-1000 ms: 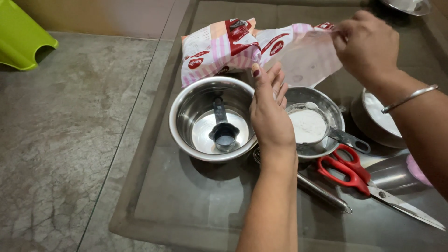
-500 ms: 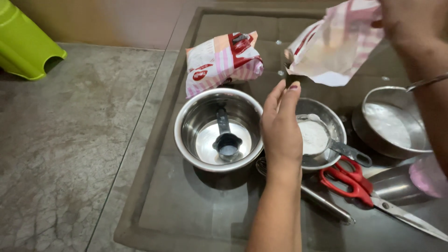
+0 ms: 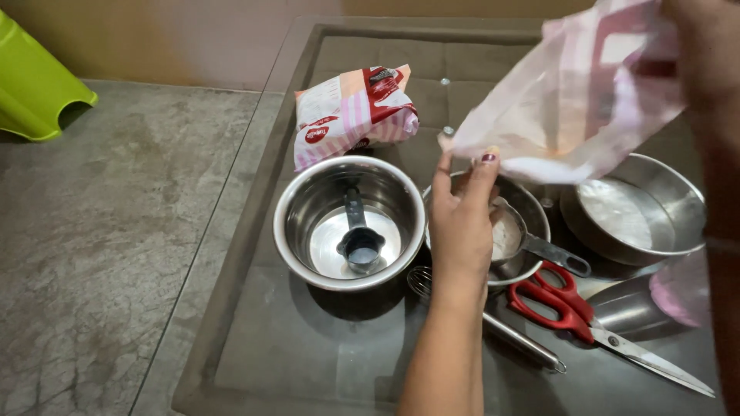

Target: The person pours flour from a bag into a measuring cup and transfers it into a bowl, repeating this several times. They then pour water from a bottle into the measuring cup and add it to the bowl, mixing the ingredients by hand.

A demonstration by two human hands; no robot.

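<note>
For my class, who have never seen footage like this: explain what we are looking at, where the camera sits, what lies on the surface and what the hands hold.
No machine here: a person works with two bare hands, and one camera worn on the head looks down at them. The right hand, at the upper right edge, holds up a pale pink plastic bag with white powder in its lower end. The left hand reaches up, fingertips at the bag's lower corner. On the glass tabletop lie a steel bowl with a measuring cup inside, a second bowl holding a cup of white powder, a round pan, red-handled scissors, a whisk and another sealed packet.
</note>
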